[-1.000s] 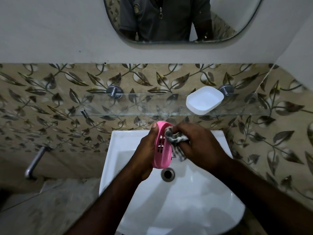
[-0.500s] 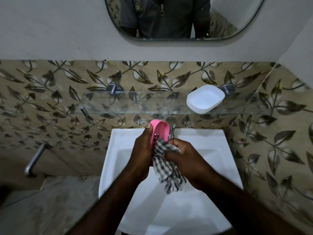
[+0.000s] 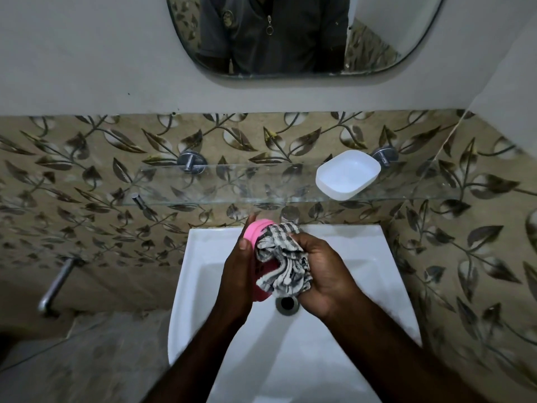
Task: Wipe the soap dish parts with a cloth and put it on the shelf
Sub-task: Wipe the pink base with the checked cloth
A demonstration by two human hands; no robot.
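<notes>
Over the white sink, my left hand grips the pink soap dish part, held on edge. My right hand holds a bunched grey-and-white checked cloth pressed against the pink part's inner side, covering most of it. The white soap dish part sits open side up at the right of the glass shelf above the sink.
The sink drain lies just below my hands. Two metal brackets fix the shelf to the leaf-patterned tiles. A metal tap sticks out of the wall at the left. A mirror hangs above.
My right hand has slid the cloth along the inside of the pink part and bunched it up; the part's slotted face is now covered. Both hands stay over the sink.
</notes>
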